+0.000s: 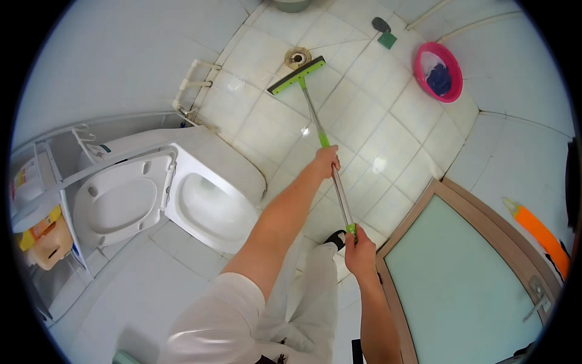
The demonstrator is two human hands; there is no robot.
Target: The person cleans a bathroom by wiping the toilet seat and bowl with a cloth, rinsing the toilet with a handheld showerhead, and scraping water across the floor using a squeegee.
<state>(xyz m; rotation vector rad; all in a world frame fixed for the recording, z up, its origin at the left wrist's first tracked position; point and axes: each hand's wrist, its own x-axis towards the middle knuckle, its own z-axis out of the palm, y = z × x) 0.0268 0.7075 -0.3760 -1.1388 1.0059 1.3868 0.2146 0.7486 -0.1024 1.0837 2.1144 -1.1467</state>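
Both my hands grip the pole of a floor squeegee point(303, 80) with a green and dark head. My left hand point(328, 161) wraps round the pole just below its green joint. Further down, my right hand point(360, 250) closes round the green-trimmed end of the handle. The squeegee's head lies on the white tiled floor point(370, 130), its far end close beside the round floor drain point(297, 58). The drain has a brownish rim and a dark hole. My fingers hide parts of the pole.
The toilet point(212, 209) stands at left with its lid raised, beside a rack point(66, 236) of items. White pipes point(197, 85) run along the wall. At upper right are a pink basin point(456, 73) holding cloth, a green pad point(387, 40) and a dark object point(381, 24). A door point(467, 273) is at right.
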